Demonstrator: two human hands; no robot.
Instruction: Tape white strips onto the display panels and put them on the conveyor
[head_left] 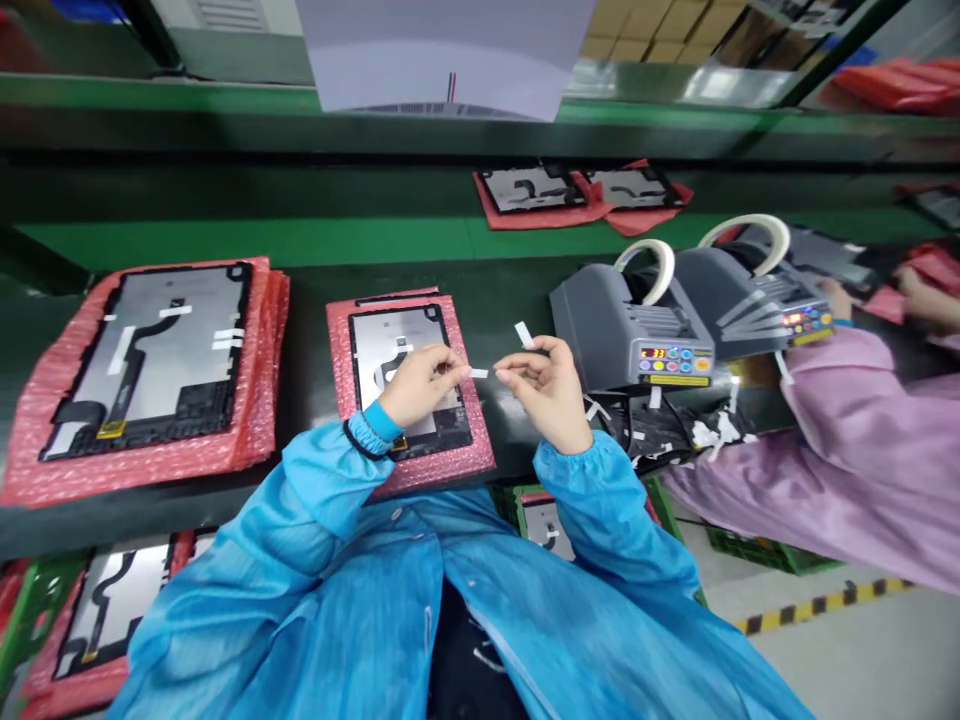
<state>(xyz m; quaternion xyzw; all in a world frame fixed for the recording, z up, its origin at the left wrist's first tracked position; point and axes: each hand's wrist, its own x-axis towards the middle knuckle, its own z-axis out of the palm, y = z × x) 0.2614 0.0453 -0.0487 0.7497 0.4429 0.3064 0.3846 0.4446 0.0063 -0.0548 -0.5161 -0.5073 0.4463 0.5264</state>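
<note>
My left hand (420, 385) hovers over a tablet back panel (390, 345) that lies on a pink bubble-wrap sheet (442, 470). Its fingers pinch a small white tape strip (478, 373). My right hand (547, 390) is just to the right, fingers curled, with another white tape piece (523, 335) stuck up on a fingertip. Both hands are level, a few centimetres apart, above the dark bench edge.
A second panel (154, 355) rests on a stack of pink sheets at the left. Two grey tape dispensers (637, 325) stand at the right. A co-worker's pink sleeve (862, 420) lies beyond them. More panels (536, 190) sit on the green conveyor behind.
</note>
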